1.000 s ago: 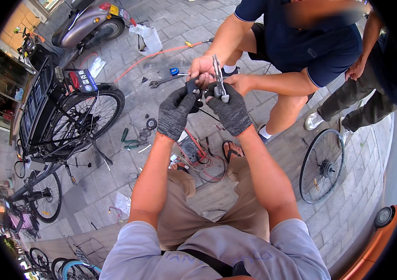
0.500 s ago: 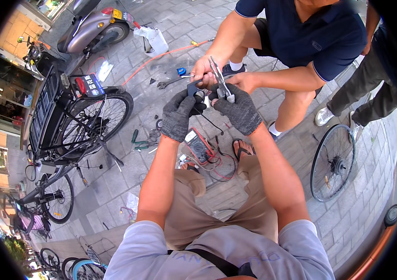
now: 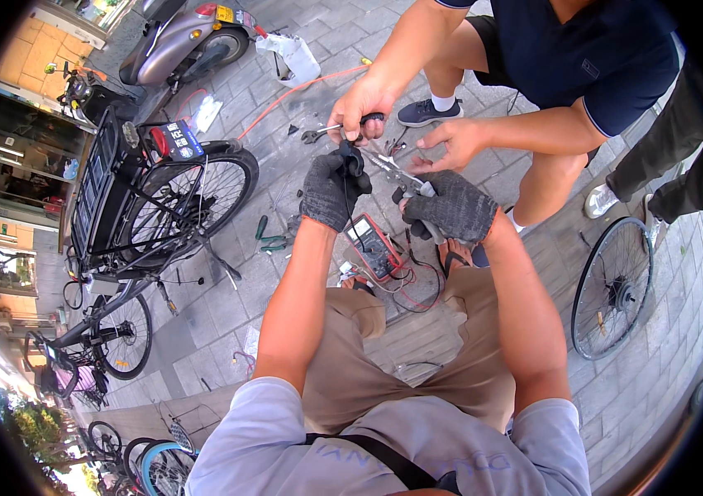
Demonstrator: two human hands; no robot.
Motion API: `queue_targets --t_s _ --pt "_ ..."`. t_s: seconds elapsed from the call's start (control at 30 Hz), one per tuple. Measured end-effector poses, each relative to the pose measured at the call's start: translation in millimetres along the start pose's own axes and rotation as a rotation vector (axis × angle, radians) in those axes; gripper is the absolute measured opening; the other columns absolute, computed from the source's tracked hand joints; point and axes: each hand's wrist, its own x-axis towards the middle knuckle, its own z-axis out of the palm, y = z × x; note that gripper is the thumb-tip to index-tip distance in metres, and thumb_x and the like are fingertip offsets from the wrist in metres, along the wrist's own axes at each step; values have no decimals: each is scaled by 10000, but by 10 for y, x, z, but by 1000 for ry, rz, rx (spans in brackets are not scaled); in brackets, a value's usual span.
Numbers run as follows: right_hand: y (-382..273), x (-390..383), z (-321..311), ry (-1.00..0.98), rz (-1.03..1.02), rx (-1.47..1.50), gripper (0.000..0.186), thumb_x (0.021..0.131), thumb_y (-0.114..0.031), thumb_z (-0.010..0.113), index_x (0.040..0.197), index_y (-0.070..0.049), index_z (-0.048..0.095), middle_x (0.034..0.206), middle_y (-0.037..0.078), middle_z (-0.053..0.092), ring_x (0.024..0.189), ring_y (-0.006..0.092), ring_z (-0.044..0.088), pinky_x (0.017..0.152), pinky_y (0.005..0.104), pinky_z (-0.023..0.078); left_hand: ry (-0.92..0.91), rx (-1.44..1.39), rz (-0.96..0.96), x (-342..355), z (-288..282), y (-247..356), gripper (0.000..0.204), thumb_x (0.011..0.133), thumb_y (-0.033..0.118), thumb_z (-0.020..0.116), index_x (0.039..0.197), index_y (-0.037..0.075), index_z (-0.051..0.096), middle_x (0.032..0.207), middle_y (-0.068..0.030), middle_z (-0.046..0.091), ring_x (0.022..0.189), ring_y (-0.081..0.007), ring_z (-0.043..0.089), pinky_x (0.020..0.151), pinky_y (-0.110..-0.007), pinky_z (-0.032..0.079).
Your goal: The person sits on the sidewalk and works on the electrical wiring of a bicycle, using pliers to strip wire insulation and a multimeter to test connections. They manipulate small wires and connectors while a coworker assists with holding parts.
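Observation:
My gloved left hand is closed on a black part with a dark cable hanging from it. My gloved right hand grips silver pliers, their long end angled up-left toward that part. Opposite me, another person's hand is closed on a dark object just above my left hand, and their other hand has loosened fingers above the pliers; small loose wire ends are between us.
A red multimeter with leads lies between my feet. A black electric bike and scooter stand left. Pliers, a wrench and orange hose lie around. A loose wheel and another person's legs are right.
My right hand has moved right and down with the pliers, away from my left hand. The other person's lower hand has opened and pulled back; their upper hand has shifted.

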Motion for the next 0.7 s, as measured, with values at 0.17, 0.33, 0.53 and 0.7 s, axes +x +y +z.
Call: queue_targets --t_s 0.17,0.33,0.53,0.7 --pt "31 102 16 20 34 -147 232 898 -228 732 925 -3 680 732 55 667 585 137 653 505 283 512 -69 -90 -44 27 -11 -21 254 866 261 598 1042 83 637 797 -66 630 716 -264 609 688 -406 476" --pt "-88 45 2 18 155 -16 265 912 -248 696 877 14 701 736 95 691 625 160 670 557 308 540 -84 -144 -88 29 48 -22 284 849 298 617 1037 87 636 791 -63 632 697 -280 611 675 -414 457" --pt "-21 75 -23 -25 -5 -116 301 939 -252 663 825 25 695 709 107 694 550 174 650 497 315 530 -96 -122 -105 42 23 -54 271 854 331 608 946 82 665 750 -61 632 685 -279 611 676 -427 450" --pt "-146 -1 57 23 70 -19 316 950 -261 653 823 24 704 705 106 702 562 164 651 526 307 527 -110 -149 -103 0 78 -85 283 869 341 590 915 74 670 758 -71 651 690 -282 615 703 -441 458"
